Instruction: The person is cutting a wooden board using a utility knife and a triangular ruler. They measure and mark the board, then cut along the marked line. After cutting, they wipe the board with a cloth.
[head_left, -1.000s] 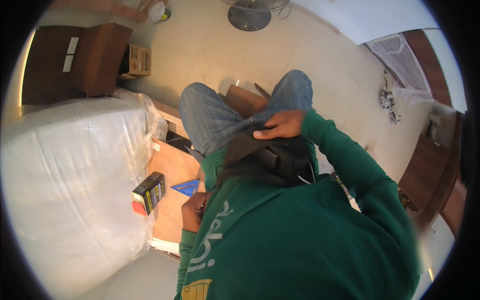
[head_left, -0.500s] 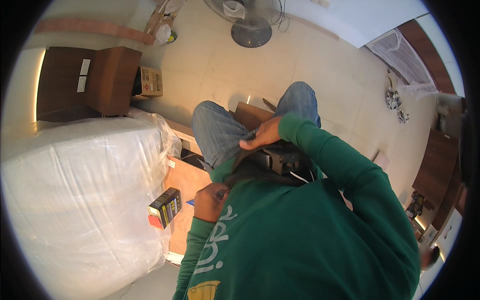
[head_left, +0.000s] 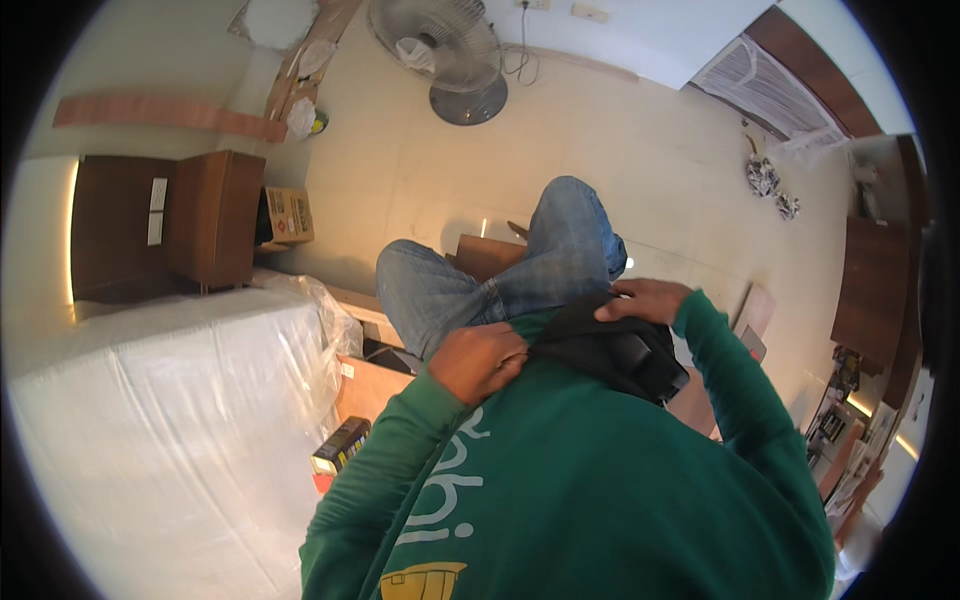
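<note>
Left hand: the left hand (head_left: 478,360) sits at the chest of the green sweatshirt (head_left: 600,480), fingers curled tight over the near end of the black pouch (head_left: 610,345), where a strap seems to run; whether they pinch strap or cloth I cannot tell.
Right hand: the right hand (head_left: 645,298) lies on the far top edge of the pouch, fingers bent down over it and pressing; a full grasp is not visible.
Pouch: it rests between the two sets of fingers, against the chest and above the jeans-clad knees (head_left: 500,280).
Risk, slipping: the right fingers only cap the edge, so in my judgement the pouch could tip toward the lap if the left grip loosens.
Risk, snagging: the left fingers bunch sweatshirt fabric close to the pouch; cloth could catch in a strap or closure.
Small box: a dark box with yellow and red faces (head_left: 338,448) lies below and left of the left fingers, on the wooden panel (head_left: 375,390); a knock from the left elbow could push it off.
Cardboard box: brown, with a printed label, (head_left: 290,215) well beyond the left fingers, beside the dark wooden cabinet (head_left: 170,225).
Wrapped block: white and plastic-covered (head_left: 160,430), left of the left fingers.
Fan: a standing fan (head_left: 440,50), far beyond both hands.
</note>
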